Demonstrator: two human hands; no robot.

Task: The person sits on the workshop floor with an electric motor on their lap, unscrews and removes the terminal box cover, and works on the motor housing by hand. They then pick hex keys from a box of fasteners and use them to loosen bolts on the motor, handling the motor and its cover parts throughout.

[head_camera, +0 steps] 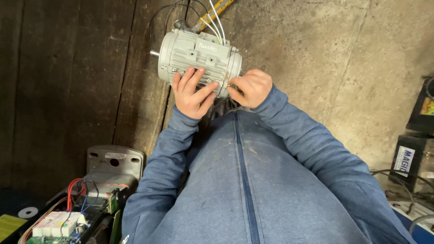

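Grey electric motor (199,56), upper centre of frame, both hands on it.
Left hand (193,92): fingers spread flat on the ribbed casing's lower side. Right hand (251,87): curled narrow at the motor's right end cover, pinching something too small to tell. White and yellow wires (213,20) rise from the top. Opened device with circuit board (58,223), lower left.
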